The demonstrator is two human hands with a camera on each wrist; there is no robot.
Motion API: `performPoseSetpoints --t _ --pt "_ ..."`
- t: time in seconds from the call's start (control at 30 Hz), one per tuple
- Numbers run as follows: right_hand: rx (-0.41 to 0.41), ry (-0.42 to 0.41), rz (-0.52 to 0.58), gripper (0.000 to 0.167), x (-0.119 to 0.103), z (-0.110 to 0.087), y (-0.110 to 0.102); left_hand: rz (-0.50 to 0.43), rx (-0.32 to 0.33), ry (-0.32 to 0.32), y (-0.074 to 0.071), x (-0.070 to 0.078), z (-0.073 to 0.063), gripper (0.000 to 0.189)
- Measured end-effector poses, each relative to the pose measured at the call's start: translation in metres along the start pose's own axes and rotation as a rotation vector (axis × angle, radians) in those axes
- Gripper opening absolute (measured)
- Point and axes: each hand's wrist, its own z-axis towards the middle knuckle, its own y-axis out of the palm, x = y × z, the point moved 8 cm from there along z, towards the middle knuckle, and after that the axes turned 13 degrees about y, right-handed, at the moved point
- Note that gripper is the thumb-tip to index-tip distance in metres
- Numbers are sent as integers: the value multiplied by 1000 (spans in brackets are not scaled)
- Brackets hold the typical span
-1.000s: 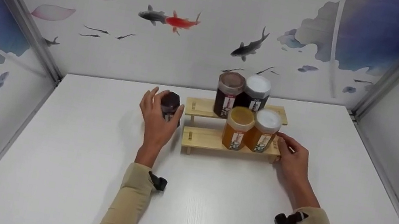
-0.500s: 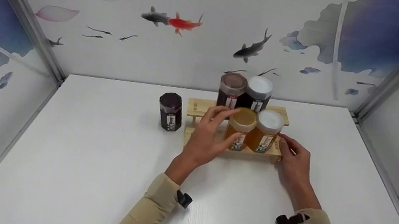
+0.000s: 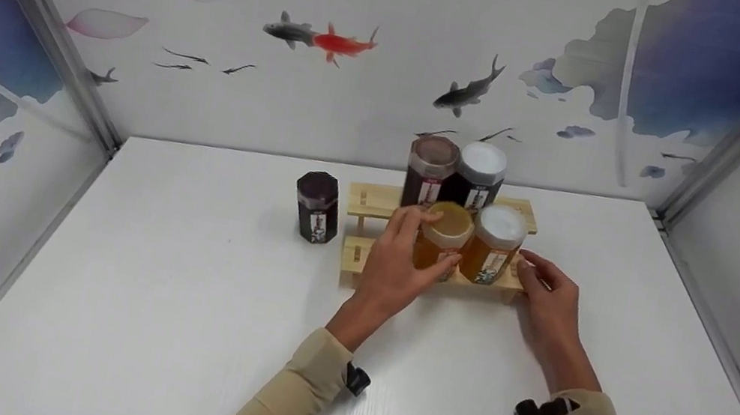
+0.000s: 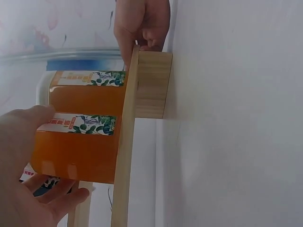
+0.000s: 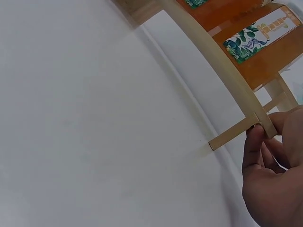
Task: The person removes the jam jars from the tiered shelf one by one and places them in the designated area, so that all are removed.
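Note:
My left hand [image 3: 396, 267] grips the yellow-lidded jar of amber honey [image 3: 450, 228] on the lower step of a small two-step wooden rack [image 3: 371, 200]. In the left wrist view, the thumb lies across its label and the fingers curl round the opposite side, with the jar's base at the plank. At the rack's right end, my right hand [image 3: 550, 300] pinches the end of the lower plank [image 5: 265, 125]. A white-lidded amber jar [image 3: 494, 248] stands just right of the gripped one. The upper step bears a brown-lidded dark jar [image 3: 431, 169] and a white-lidded dark jar [image 3: 481, 174].
A dark jar with a dark lid [image 3: 317, 206] stands on the white table [image 3: 172, 294], left of the rack. Behind the table rises a white wall [image 3: 206, 102] painted with fish and petals; side panels stand left and right.
My left hand has let go of the dark jar left of the rack, moved right and closed round the yellow-lidded jar. The right hand keeps its hold on the rack.

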Motion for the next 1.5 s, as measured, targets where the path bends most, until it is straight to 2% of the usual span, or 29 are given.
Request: performPoseSetpoints --t 0.13,0.37,0.57,0.73,0.9,1.0,1.13,1.3,1.5 --pt "-18 10 18 58 1 1 1 26 33 24 -1 1 -1 63" --pt "-8 -20 19 59 -2 -1 1 101 104 80 -1 6 -7 65" --pt "-30 14 64 61 1 -2 2 107 106 142 -1 16 -10 59" --pt "-43 30 63 61 3 0 2 52 130 153 -16 10 -6 57" --pt "-41 32 66 61 3 -2 3 -13 222 155 -50 6 7 53" --pt "-37 27 78 61 3 -3 3 -31 304 175 -79 5 15 53" --pt "-34 18 105 60 3 -2 4 -18 418 189 -121 -5 19 52" --pt "-39 8 161 57 3 -1 3 21 532 108 -160 -30 15 50" --pt "-41 5 159 57 2 -1 4 41 604 -21 -186 -63 4 52"
